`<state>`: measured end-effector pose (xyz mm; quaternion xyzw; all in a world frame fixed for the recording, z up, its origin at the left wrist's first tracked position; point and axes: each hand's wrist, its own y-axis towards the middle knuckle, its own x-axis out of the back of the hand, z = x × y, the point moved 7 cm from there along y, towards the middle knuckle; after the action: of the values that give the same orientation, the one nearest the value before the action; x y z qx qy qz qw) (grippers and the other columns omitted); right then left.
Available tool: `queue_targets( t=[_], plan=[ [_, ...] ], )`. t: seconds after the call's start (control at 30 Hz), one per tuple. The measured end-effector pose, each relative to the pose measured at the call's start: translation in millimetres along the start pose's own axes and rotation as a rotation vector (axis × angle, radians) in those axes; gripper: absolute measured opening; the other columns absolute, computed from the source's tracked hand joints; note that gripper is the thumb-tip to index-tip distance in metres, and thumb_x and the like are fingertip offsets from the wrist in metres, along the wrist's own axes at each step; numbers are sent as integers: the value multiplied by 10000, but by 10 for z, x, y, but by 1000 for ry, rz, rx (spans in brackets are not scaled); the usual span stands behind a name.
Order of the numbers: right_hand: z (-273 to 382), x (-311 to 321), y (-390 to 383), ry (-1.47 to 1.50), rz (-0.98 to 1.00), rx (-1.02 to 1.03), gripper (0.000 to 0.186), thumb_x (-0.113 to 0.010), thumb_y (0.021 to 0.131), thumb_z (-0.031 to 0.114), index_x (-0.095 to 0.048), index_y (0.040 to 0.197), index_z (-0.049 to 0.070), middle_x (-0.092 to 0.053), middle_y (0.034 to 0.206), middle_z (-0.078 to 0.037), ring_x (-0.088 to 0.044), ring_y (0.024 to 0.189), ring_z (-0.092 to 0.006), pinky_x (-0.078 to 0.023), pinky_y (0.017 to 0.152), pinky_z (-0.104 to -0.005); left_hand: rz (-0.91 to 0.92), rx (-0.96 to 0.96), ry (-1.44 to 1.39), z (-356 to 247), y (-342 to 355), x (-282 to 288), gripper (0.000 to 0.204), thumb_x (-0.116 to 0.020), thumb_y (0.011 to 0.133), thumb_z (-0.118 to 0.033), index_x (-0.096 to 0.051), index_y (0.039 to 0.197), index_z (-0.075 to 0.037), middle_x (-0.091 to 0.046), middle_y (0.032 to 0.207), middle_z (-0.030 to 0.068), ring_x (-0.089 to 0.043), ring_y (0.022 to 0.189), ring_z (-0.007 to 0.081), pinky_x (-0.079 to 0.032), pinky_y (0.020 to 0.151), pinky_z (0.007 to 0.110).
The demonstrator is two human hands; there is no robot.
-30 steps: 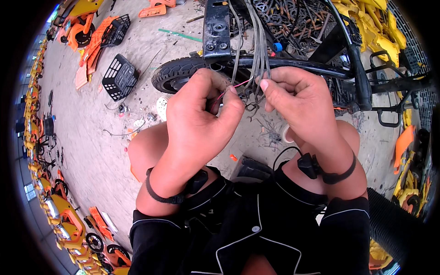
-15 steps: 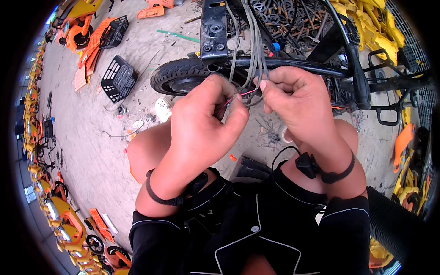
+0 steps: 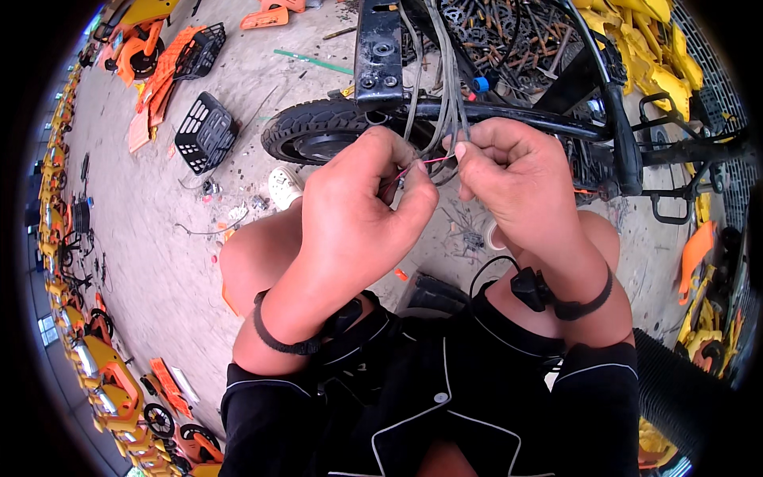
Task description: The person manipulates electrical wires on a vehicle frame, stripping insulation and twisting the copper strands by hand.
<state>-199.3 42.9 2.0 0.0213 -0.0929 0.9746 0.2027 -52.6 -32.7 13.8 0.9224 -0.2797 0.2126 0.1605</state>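
A thin pink wire (image 3: 436, 160) stretches across the short gap between my two hands. My left hand (image 3: 362, 195) is closed, pinching its left end between thumb and forefinger; more thin wires, red and dark, show inside the curled fingers. My right hand (image 3: 517, 167) is closed too, with thumb and forefinger at the wire's other end. Long grey cables (image 3: 447, 71) hang down from above and pass right behind my fingertips. Behind them lies a black metal frame (image 3: 509, 115) with a wheel's black tire (image 3: 310, 127) at its left.
A black plastic basket (image 3: 207, 133) lies on the concrete floor at left. Rusty metal parts (image 3: 528, 40) are heaped beyond the frame. Yellow panels (image 3: 652, 56) pile up at the far right, and orange panels (image 3: 159, 95) lie at the far left. A black box (image 3: 433, 294) sits between my legs.
Both hands keep their pinch on the pink wire and have barely moved. The view has shifted slightly, so the frame and cables appear a little farther right.
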Motion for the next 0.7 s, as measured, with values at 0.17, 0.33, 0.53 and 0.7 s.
queue_targets(
  t=[0.17,0.33,0.53,0.7],
  plan=[
    [-1,-8,0,42,6,11,132,-658,962,46,-675,978,-84,-694,777,-66,-640,664,-81,-522,597,-244,-18,-5,22,8,-1,17,137,-720,835,-67,-585,827,-45,-536,616,37,-484,525,115,-418,499,281],
    [-20,0,0,54,18,-15,133,-661,960,46,-678,980,-84,-697,785,-67,-650,670,-86,-520,597,-243,-50,-2,-26,48,9,34,141,-720,851,-77,-585,827,-48,-517,610,22,-463,527,96,-415,505,265],
    [-16,-4,1,54,26,-31,147,-662,961,56,-685,986,-87,-696,767,-62,-652,665,-88,-518,596,-241,-101,-21,-129,66,3,41,124,-701,925,-82,-586,902,-41,-526,620,-3,-449,550,57,-399,514,241],
    [13,9,-9,35,11,-28,157,-668,963,69,-692,983,-85,-700,776,-67,-651,658,-88,-517,592,-239,-91,-74,-265,87,36,2,100,-675,969,-68,-585,952,-28,-539,672,-31,-428,590,24,-369,519,218]
  ],
)
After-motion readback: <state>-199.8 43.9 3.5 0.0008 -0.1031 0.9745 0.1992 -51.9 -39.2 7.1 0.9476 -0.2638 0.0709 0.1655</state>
